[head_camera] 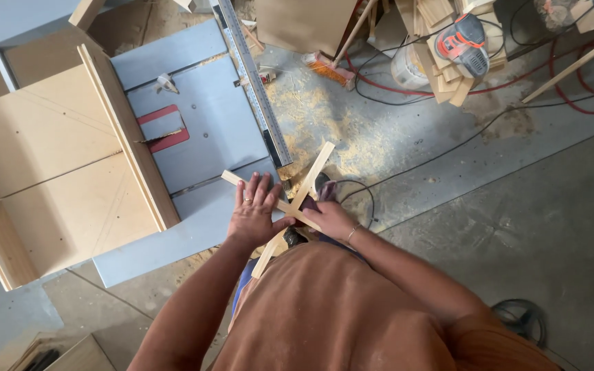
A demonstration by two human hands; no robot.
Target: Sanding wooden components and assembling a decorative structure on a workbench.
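My brown shirt fills the bottom of the view, closest to my eyes, and both my bare arms run forward from it. Past that, the biggest thing is the blue-grey saw bench, which takes up the upper left, with a big plywood sled sitting on its left part and overhanging the left edge; the sled's upright wooden fence runs diagonally across the top. A red insert plate shows in the middle of the bench, just right of that fence, and a long metal rail marked like a ruler lies along the bench's right edge. The concrete floor beyond is dusted with sawdust and crossed by red and black cords; an orange and grey sander rests on a pile of wood offcuts near the top, with a broom head to its left. At the near right corner of the bench are two thin wooden strips crossed into an X, partly on the bench top and partly hanging off its edge over the floor. My left hand, ring on one finger, lies flat with fingers spread open, pressing down on the strips at the corner. My right hand has its fingers closed around the strips just right of where they cross, a thin bracelet at the wrist.
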